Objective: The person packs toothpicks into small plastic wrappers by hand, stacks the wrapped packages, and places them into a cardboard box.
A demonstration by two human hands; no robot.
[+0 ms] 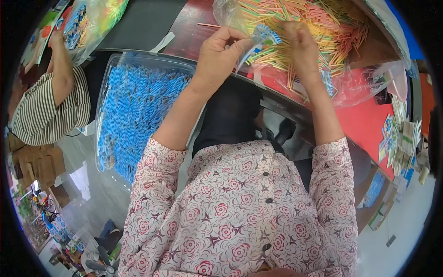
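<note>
My left hand [219,57] pinches a small clear plastic packet with blue-and-white print [266,36] between thumb and fingertips. To its right, my right hand [302,51] is raised over a big heap of thin coloured sticks [332,25] in yellow, orange, pink and green. Motion smears its fingers, so whether they hold anything cannot be made out. Beside my left forearm is a clear plastic tub [102,92] filled with many small blue-striped packets [143,111]. Another blue printed packet [327,82] lies by my right wrist.
Clear plastic sheeting [364,85] surrounds the heap on the red tabletop [369,122]. Stacks of printed cards [404,143] stand at the right edge. At left sits a person in a striped top [53,108], near cardboard boxes [39,164] on the floor.
</note>
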